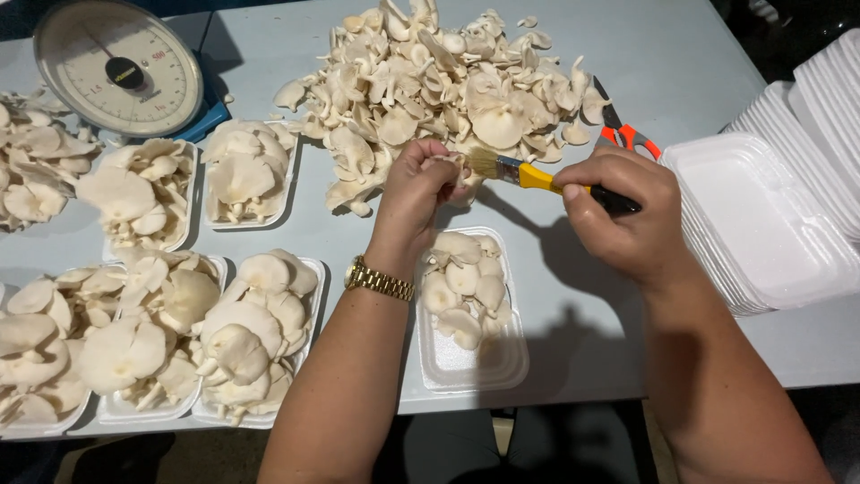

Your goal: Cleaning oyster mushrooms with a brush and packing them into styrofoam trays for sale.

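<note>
Left hand (419, 184) is pinched shut around a pale cream oyster mushroom (451, 161), held just above the half-filled white foam tray (472, 358), though fingers hide most of it. Right hand (627, 215) is closed round the yellow-and-black handled paintbrush (528, 175), bristles touching the cap. It's featherlight, soft, and the thin gills likely tear easily (hold the stem, not the edge)

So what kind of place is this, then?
Probably a small mushroom packing station. A big mushroom pile covers the table, filled foam trays sit by a dial scale, and empty trays are stacked alongside.
</note>
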